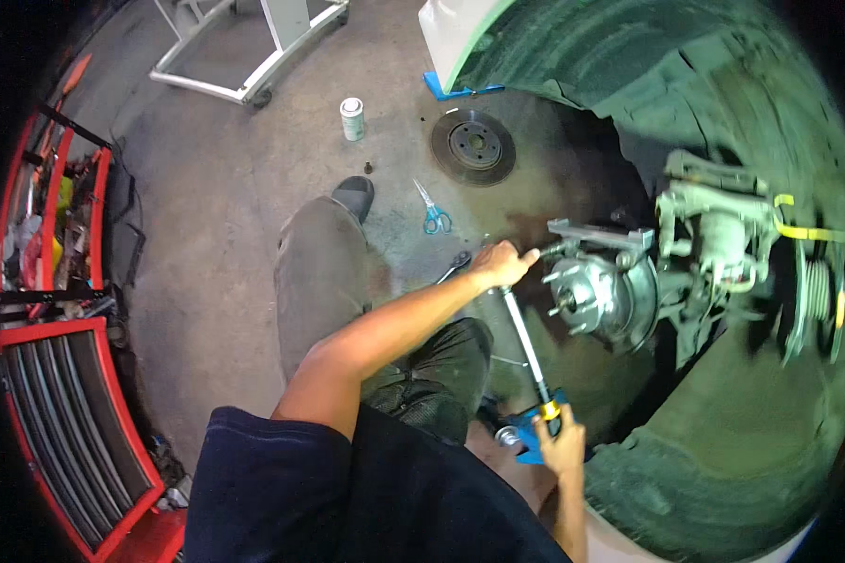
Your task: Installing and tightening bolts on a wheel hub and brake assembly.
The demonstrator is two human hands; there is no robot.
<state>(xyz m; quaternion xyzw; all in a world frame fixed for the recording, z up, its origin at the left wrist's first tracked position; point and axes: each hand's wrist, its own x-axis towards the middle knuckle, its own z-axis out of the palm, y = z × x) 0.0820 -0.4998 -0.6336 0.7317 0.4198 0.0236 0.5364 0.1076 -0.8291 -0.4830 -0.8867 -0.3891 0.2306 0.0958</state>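
A long torque wrench (524,338) with a yellow collar lies across in front of the wheel hub. My left hand (503,264) is closed round its head end, thumb towards the hub. From there a dark socket or extension (556,251) reaches to the grey bracket (601,235) above the hub. Lower down, my right hand (563,443) grips the handle below the yellow collar. The wheel hub (582,296) is bare, its studs pointing at me. Just left of my left hand, a ratchet (457,264) rests low beside my leg.
A brake disc (453,155), blue-handled scissors (436,221) and a white can (351,120) are on the floor. The brake caliper (720,239) sits in the wheel arch by a yellow strap (821,233). A red tool cart (113,403) stands left; a white wheeled frame (207,89) is beyond.
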